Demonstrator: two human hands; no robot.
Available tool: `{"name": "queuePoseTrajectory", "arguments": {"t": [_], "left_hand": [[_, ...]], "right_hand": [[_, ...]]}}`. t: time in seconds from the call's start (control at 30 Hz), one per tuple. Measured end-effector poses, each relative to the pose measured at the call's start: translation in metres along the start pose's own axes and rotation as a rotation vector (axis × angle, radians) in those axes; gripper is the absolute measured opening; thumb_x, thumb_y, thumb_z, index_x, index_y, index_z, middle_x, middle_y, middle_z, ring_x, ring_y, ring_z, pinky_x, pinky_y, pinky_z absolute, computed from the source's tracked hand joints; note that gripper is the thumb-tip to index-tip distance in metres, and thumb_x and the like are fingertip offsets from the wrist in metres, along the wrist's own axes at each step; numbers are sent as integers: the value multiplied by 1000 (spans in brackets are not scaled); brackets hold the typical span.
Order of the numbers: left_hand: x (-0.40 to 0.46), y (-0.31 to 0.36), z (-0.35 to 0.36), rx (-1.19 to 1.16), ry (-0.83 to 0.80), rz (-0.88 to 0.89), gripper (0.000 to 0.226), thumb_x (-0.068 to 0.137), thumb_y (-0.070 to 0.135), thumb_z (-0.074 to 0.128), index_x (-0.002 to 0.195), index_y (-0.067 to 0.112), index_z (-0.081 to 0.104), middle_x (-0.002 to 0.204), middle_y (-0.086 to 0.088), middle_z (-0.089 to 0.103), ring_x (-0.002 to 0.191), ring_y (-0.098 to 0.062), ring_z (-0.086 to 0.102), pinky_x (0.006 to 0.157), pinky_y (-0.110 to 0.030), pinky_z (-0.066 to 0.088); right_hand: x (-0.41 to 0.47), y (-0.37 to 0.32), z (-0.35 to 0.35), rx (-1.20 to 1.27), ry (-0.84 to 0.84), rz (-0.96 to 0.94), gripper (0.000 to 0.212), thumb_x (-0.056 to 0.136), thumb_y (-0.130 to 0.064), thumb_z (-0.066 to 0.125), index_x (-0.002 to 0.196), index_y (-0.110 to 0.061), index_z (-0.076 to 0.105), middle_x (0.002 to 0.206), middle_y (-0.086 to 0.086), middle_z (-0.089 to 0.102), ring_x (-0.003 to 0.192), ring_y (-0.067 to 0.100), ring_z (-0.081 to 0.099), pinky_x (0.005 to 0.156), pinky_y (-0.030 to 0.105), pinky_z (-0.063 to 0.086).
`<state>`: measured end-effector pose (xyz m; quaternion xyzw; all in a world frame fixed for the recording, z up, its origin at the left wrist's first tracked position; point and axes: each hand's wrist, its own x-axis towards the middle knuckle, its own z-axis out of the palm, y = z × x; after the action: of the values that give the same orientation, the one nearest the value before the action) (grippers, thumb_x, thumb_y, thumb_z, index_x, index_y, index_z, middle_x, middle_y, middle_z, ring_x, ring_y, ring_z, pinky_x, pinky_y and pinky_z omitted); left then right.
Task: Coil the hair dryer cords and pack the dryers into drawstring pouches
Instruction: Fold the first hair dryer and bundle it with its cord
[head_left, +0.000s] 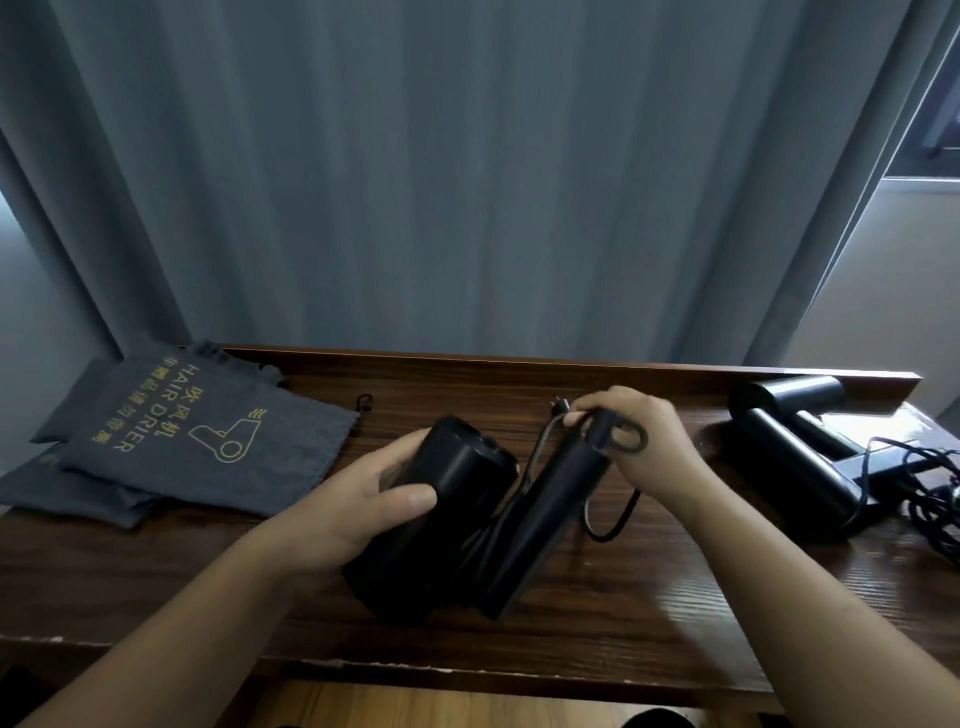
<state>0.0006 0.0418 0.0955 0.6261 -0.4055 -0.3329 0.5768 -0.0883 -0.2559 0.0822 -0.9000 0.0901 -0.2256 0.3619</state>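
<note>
A black dryer (467, 514) is held at the middle of the bench (649, 587), its barrel at about 10 o'clock and its handle slanting up toward 1 o'clock. The barrel is gripped by the left hand (358, 499), with the thumb laid across the near side and the fingers wrapped over the far side. The top end of the handle is grasped by the right hand (641, 441), in whose curled fingers the cord (613, 519) is also pinched. A small loop of cord is seen standing out at the handle's tip, a larger loop is seen hanging below the hand at about 4 o'clock of it, and the plug (560, 409) is seen poking out just left of the fingers.

A stack of grey pouches (208, 447) is laid flat at 10 o'clock on the bench, the top one printed in gold with a dryer outline and the words HAIR DRIER; a black drawstring knot (364, 401) is seen just beside its right edge. A second dryer (800, 447) is laid at 2 o'clock, well apart from the hands, with a loose tangle of cable (930, 488) beside it at 3 o'clock, near the bench edge.

A grey curtain (415, 182) is hung behind the bench, and a strip of window (935, 104) is seen at the upper right.
</note>
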Motion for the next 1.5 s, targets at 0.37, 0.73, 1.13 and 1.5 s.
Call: {"name": "queuePoseTrajectory", "arguments": {"t": [0.37, 0.73, 1.13, 1.5], "left_hand": [[35, 1, 11, -729, 556, -7, 60, 83, 49, 65, 131, 15, 59, 127, -16, 68, 109, -30, 68, 87, -47, 53], [46, -29, 12, -236, 871, -16, 52, 91, 48, 63, 138, 30, 49, 120, 3, 69, 107, -15, 69, 94, -44, 56], [31, -28, -1, 760, 458, 8, 89, 80, 61, 69, 152, 50, 17, 141, 13, 48, 121, -8, 53, 102, -37, 49], [12, -9, 1, 575, 26, -54, 75, 85, 42, 77, 141, 60, 31, 135, 26, 55, 121, 4, 56, 102, -27, 51]], "right_hand": [[-41, -4, 46, -159, -195, 51, 15, 99, -50, 52, 95, -43, 65, 78, -23, 59, 76, -11, 55, 62, 7, 38], [-76, -50, 52, -278, -288, -229, 26, 104, -43, 42, 112, -33, 64, 102, -15, 67, 92, 3, 64, 80, 18, 53], [-43, -86, -18, -331, -609, -244, 17, 98, -33, 56, 110, -33, 68, 95, -20, 66, 91, -2, 62, 82, 17, 50], [-3, -59, -54, -390, -294, -231, 15, 74, -44, 83, 82, -37, 72, 83, -18, 64, 84, 1, 61, 76, 27, 52]]}}
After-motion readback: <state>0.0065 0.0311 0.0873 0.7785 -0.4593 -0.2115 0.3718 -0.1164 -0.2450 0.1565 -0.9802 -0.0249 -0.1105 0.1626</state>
